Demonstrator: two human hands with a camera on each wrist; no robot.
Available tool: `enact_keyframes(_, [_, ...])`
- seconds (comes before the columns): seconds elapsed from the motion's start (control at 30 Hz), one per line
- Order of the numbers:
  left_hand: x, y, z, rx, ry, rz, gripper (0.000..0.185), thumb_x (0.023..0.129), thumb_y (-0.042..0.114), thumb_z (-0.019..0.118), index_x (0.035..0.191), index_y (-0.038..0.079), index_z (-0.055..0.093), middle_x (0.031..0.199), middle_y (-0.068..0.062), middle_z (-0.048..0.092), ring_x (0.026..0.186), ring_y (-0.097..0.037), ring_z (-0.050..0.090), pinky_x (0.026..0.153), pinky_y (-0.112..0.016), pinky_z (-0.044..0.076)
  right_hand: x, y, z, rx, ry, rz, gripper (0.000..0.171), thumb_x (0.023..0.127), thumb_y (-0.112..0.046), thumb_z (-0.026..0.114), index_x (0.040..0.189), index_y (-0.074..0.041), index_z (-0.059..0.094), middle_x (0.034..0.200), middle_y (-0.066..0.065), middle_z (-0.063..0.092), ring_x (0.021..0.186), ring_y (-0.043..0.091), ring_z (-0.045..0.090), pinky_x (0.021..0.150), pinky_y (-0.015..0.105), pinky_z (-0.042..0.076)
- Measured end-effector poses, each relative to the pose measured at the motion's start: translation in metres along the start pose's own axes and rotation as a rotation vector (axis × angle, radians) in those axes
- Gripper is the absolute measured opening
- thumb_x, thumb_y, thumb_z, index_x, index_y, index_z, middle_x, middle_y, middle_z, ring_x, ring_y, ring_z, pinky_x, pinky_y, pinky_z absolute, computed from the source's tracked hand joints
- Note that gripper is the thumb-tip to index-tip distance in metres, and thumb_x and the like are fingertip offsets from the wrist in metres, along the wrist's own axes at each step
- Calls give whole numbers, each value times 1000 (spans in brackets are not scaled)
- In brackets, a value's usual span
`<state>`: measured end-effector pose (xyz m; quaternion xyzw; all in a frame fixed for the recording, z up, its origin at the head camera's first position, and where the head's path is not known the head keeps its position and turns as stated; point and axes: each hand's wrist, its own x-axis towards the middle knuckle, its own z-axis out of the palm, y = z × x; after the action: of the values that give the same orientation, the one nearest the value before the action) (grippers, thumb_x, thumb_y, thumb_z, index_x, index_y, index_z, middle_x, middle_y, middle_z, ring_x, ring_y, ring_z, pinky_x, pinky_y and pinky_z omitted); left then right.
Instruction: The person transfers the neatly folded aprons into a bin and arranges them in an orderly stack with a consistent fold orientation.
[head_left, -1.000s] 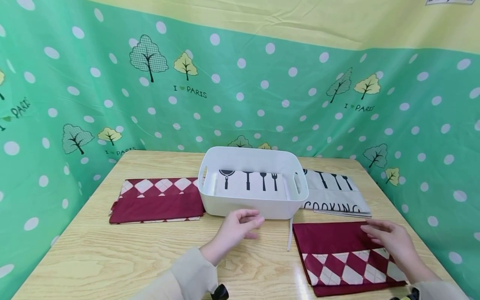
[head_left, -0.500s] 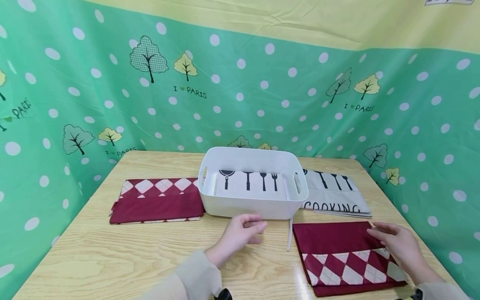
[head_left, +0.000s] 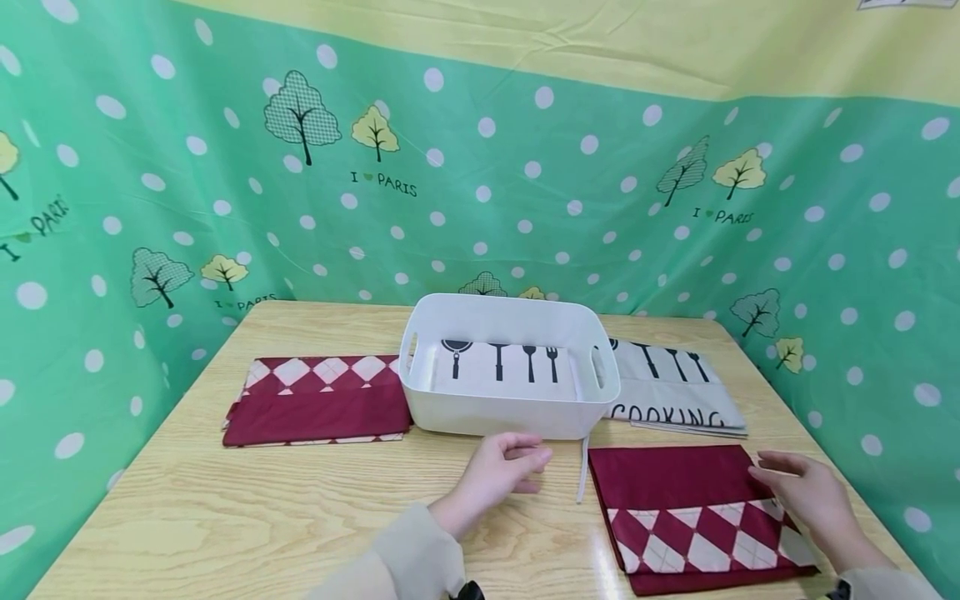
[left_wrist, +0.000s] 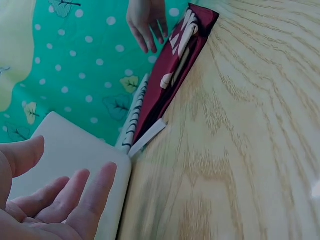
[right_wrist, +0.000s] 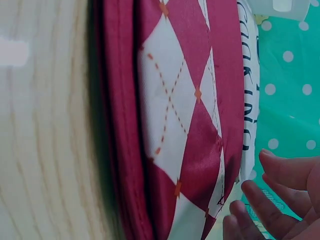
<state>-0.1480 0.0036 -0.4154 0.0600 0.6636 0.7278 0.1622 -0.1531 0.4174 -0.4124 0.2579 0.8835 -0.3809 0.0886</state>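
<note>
From the head view, I see my left hand [head_left: 501,472] over the wooden table [head_left: 262,517], just in front of the white bin [head_left: 510,417]. Its fingers are loose and a bit curled, and it holds nothing. The bin sits at 12 o'clock from that hand. Inside the bin lies a pale cloth with black forks and spoons [head_left: 502,371]. My right hand [head_left: 806,496] is at 3 o'clock from my left hand, well apart from it. Its fingers are spread out flat at the right edge of the folded red cloth with diamonds [head_left: 690,517]; I cannot tell if they touch it. That cloth lies flat on the table at 5 o'clock from the bin. A white strap [head_left: 582,469] sticks out by its left edge. At 2 o'clock from the bin is a grey cloth that says COOKING [head_left: 675,392]. At 9 o'clock from the bin is another red diamond cloth [head_left: 318,400].

From the left wrist view, I see my left hand's fingers [left_wrist: 70,200] open beside the bin's wall [left_wrist: 75,150]. The red cloth [left_wrist: 172,75] and my right hand [left_wrist: 147,20] are far off at 12 o'clock.

From the right wrist view, I see the red cloth [right_wrist: 175,115] up close, lying on the table [right_wrist: 45,125]. My right fingertips [right_wrist: 280,190] are at 4 o'clock, spread and holding nothing.
</note>
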Motion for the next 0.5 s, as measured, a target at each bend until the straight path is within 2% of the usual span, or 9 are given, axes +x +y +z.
enact_keyframes(0.33, [1,-8,12,-3,-4,-10,45,91,12,69,127,-11,56,110,-17,70,99,-33,69,79,-39,62,11,14,2,-22,-73,19,70,97,-26,62,148,11,30,146,39,33,127,52,38,100,61,44])
enact_keyframes(0.5, [2,-13,17,-9,-11,-24,44,91,11,70,126,-11,57,111,-16,70,100,-31,69,79,-37,62,16,20,2,-11,-86,16,68,97,-22,62,147,12,31,144,39,35,123,50,43,90,48,53])
